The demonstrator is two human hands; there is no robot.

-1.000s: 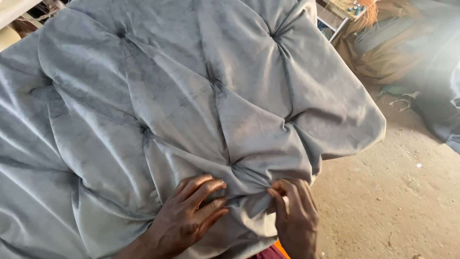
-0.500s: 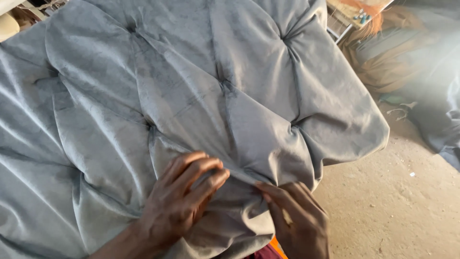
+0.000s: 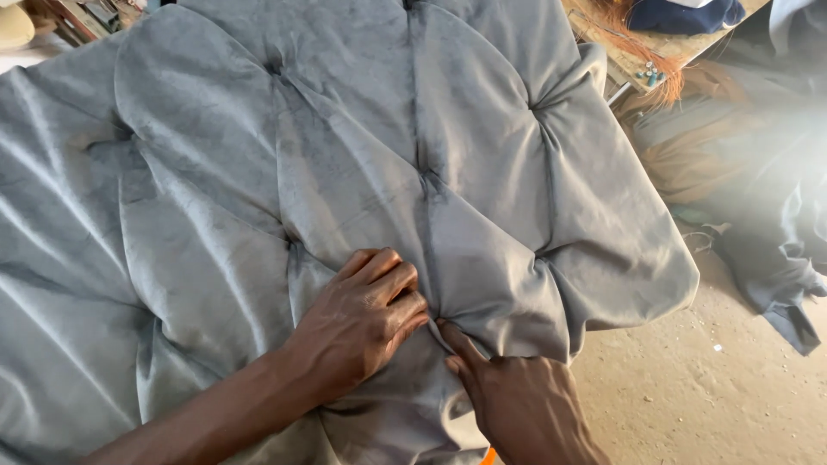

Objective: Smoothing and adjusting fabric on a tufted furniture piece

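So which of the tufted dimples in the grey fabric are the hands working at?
The lowest dimple, where the left hand and right hand meet; the other tufts lie higher up, untouched.

The grey tufted cushion [image 3: 362, 172] runs off the picture's top, left and bottom edges. Below its lower tuft, the right hand [image 3: 525, 405] is cut at the wrist, its fingertips buried in the fold. Right of the cushion, glare washes out the draped cloth [image 3: 775, 198].
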